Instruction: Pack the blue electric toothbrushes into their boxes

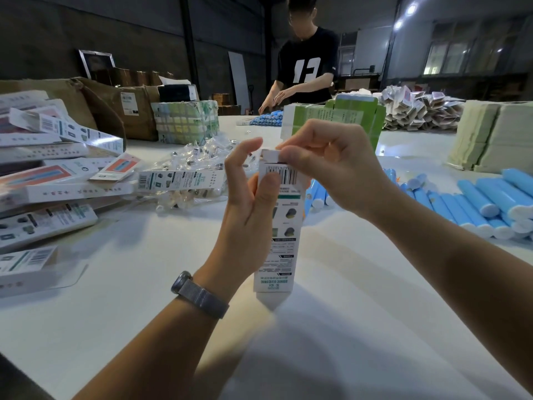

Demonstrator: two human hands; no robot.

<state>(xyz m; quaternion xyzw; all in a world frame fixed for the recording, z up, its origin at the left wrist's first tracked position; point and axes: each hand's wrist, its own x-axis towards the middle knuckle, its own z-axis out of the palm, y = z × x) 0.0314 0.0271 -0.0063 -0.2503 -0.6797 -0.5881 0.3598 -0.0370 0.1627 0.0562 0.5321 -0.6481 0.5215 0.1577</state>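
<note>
A long white toothbrush box (pixel 281 241) with a barcode and green print stands upright above the white table (pixel 129 298). My left hand (pixel 248 206) grips its upper part, thumb across the barcode. My right hand (pixel 331 168) pinches the top flap of the box between thumb and fingers. What is inside the box is hidden. Several blue electric toothbrush handles (pixel 476 206) lie in a row at the right, with more (pixel 317 194) just behind the box.
Packed white boxes (pixel 52 180) pile up at the left. Small bagged brush heads (pixel 202 157) lie in the middle. Green cartons (pixel 340 116), cardboard boxes (pixel 121 108) and flat box stacks (pixel 490 134) line the far side. A person in a black shirt (pixel 305 67) works opposite.
</note>
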